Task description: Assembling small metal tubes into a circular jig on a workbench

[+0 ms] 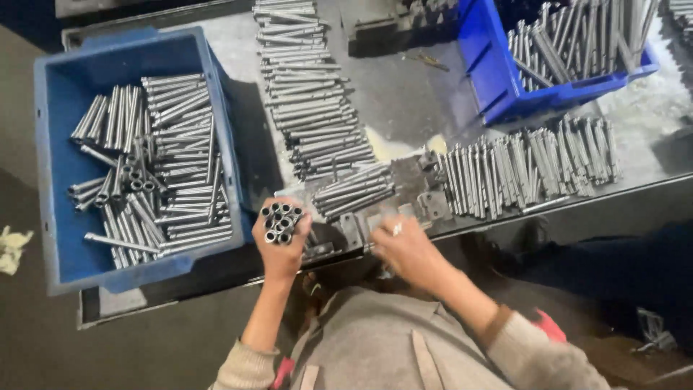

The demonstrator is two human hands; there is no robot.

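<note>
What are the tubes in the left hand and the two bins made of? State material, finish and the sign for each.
Tubes in the left hand: apparently steel, bare and semi-bright; grey sheen, hollow dark bores at the ends.
Left bin: likely moulded plastic, matte blue; uniform colour, thick rounded rim.
Right bin: same look, brighter blue, ribbed wall.

The person wears a grey-beige knitted top with long sleeves pushed up the forearms, pale straps down the front, and pink-red patches near both elbows.
</note>
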